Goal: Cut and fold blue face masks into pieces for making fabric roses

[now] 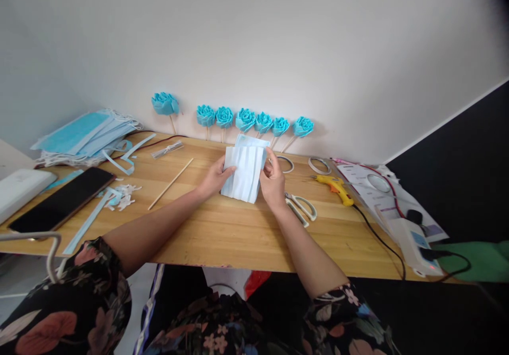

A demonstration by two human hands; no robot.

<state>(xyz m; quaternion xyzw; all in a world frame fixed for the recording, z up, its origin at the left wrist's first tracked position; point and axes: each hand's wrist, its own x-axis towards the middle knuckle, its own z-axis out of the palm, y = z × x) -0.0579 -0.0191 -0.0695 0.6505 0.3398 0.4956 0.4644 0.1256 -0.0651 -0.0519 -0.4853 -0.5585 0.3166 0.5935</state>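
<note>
Pale blue pleated face mask fabric [243, 174], with no ear loops showing, is held up above the middle of the table. My left hand [217, 177] pinches its left edge, thumb on the front. On the other side, my right hand [273, 180] grips the right edge with thumb and bent fingers. A second light blue piece [252, 141] shows behind the top edge; whether it is separate or a fold I cannot tell. Scissors [301, 209] with pale handles lie beside my right wrist, their blades partly hidden. Left of my left hand lies a thin wooden stick [170, 183].
Several blue fabric roses [245, 120] on sticks lean along the wall. Stacked face masks [85, 137], a phone [61, 201] and white scraps [124, 197] lie left. A yellow glue gun [336, 189], tape rolls [319, 166] and a power strip [415, 246] with cords are right.
</note>
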